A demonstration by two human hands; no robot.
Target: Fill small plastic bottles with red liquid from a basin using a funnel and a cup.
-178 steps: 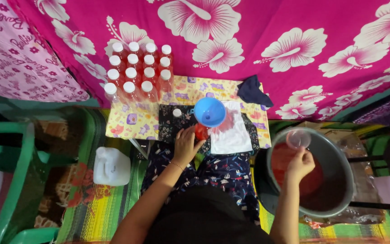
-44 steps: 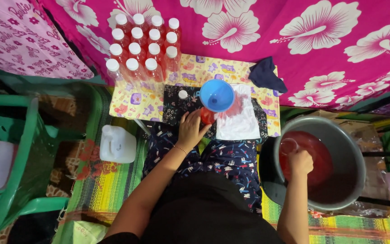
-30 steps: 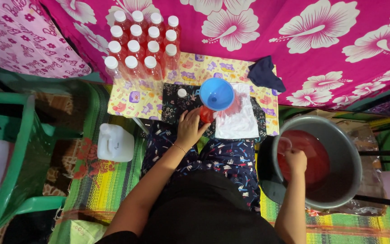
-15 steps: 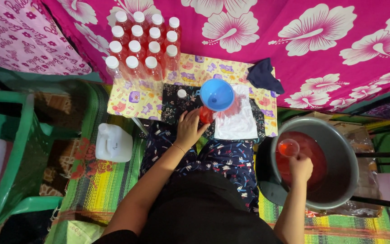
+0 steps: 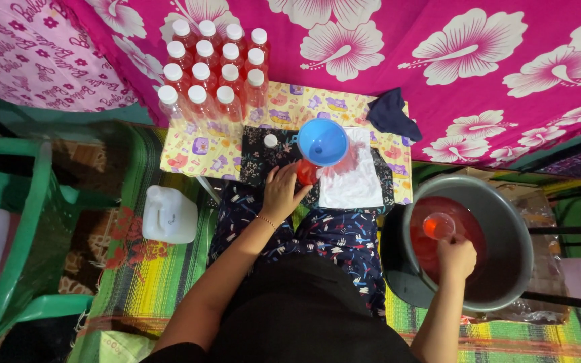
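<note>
My left hand grips a bottle holding red liquid, with a blue funnel sitting in its neck, on a small cloth-covered table. My right hand holds a small clear cup filled with red liquid, just above the red liquid in a large grey metal pot at my right. Several filled red bottles with white caps stand in rows at the table's back left. A loose white cap lies beside the funnel.
A white cloth lies right of the funnel and a dark blue cloth at the table's back right. A white plastic jug stands on the striped mat at left. Green plastic chair far left. Pink flowered fabric hangs behind.
My right hand has dipped the cup into the pot's red liquid and lifted it out full. My left hand has stayed on the bottle under the funnel.
</note>
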